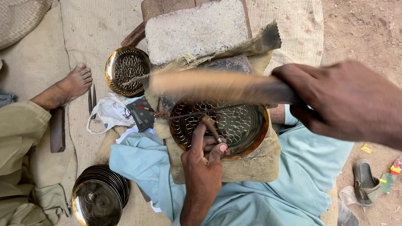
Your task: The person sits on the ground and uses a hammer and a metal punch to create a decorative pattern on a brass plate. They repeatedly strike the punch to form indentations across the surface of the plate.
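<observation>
Head view, looking straight down at lap. Left hand (204,161) pinching thin metal punch (211,127) betw. thumb & fingers, closed tight round it, tip set on brass plate (251,132). Punch tilted, top leaning up-left. Plate lying on folded burlap pad (255,165) across light-blue trousers (293,184), face up, scale-like pattern chased over most of surface, rim plain near hand. Right hand (347,98) raised, close to camera, fist wrapped firmly round wooden mallet handle (217,86); handle blurred, stretching left over plate's upper edge, well above punch. Can't tell mallet head shape, blur too strong.

Behind plate: grey stone block (197,29) on woven mat (90,29), frayed sacking draped at its front edge. Second patterned brass plate (127,70) just left of block, apart from worked one. Lower left: stack of plain dark plates (99,196) on ground. White plastic bag (111,111) & small dark pouch (142,114) near left of pad. Two slim pointed tools (91,100) lying side by side on mat, beside bare foot (73,83) of another person in olive clothing, far left. Dark bar (57,129) flat below that foot. Right edge: sandal (365,182) & small bottle (389,178) on bare dirt.
</observation>
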